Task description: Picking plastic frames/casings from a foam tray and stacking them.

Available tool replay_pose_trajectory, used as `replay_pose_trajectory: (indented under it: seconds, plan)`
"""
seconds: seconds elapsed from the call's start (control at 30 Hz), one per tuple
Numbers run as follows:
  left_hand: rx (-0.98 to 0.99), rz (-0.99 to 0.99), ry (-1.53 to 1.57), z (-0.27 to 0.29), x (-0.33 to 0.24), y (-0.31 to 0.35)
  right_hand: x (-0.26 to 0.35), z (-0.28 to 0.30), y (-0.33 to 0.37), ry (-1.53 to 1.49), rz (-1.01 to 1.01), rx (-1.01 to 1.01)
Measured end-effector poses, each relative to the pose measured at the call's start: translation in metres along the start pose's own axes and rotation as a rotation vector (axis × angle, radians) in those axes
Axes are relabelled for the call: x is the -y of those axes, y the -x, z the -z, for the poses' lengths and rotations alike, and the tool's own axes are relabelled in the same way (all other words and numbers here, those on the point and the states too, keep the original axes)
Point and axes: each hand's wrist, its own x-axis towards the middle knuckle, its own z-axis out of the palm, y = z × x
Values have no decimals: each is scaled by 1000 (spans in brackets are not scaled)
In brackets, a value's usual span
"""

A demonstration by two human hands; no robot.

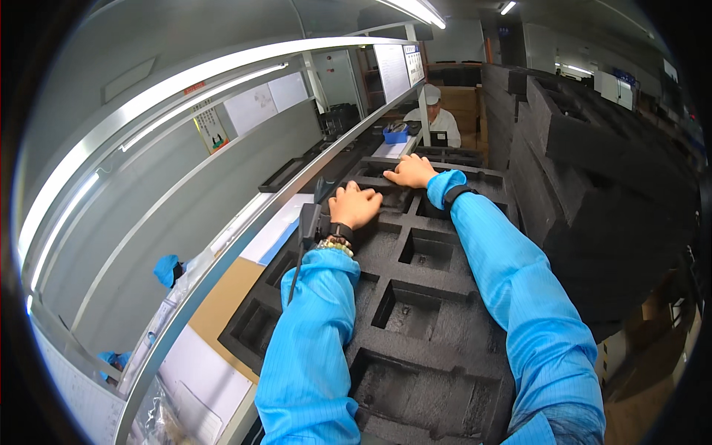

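Spread out before me is a large black foam tray (pixel 445 363) with several rectangular pockets. At its far left part rests my left hand (pixel 354 205), palm down, fingers bent and a little apart, with no object visible in it. Farther off and to the right, my right hand (pixel 411 171) reaches over the far pockets. Its thumb and fingers are bent down toward the foam and stand apart, and I see nothing held. Whatever lies under the palms is hidden. A dark device with a cable (pixel 309 225) stands beside my left wrist.
Stacked black foam trays (pixel 571 170) rise at the right. A metal frame rail (pixel 222 259) crosses on the left, above papers (pixel 204 371) and brown cardboard (pixel 230 297). Beyond the tray are a blue bin (pixel 395 136) and a seated person (pixel 443 122) in white.
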Motion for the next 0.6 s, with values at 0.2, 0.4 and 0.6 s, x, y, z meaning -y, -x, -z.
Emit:
replay_pose_trajectory:
  seconds: [0.2,0.4,0.6]
  plan:
    - [22,42,567,2,49,-20,19,4,4,-64,-77,-63]
    - [-333,-271,280,0,33,-6,4,25,2,-87,174,-225]
    - [-503,-458,-23,19,-1,1,-16,40,-3,-189,589,-544]
